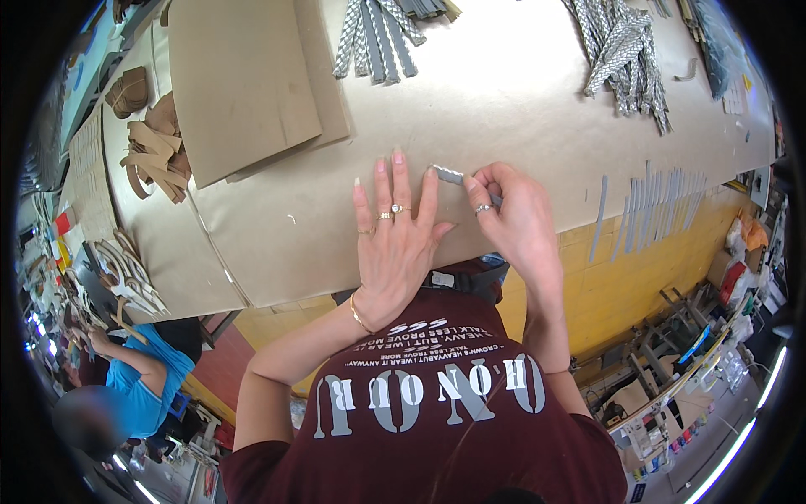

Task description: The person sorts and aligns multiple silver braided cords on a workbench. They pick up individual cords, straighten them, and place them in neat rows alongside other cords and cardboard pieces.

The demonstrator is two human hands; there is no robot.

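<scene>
My left hand (393,225) lies flat on the tabletop, palm down, with its fingers spread. Its index fingertip is at the left end of a short grey strip (450,176) with a silvery patterned edge. Thumb and fingers of my right hand (519,214) are pinched on the strip's other end, partly hiding it. Farther off, a bundle of similar grey-and-silver strips (376,42) lies at the top middle. To the right of my right hand, several thin grey strips (655,210) are laid side by side along the table's near edge.
Large brown sheets (243,92) are stacked at the left, beside loose brown strips (159,151). A heap of silvery braided strips (625,63) lies at the far right. Curved pale pieces (130,273) sit near the left end. A person in blue (147,374) works at lower left.
</scene>
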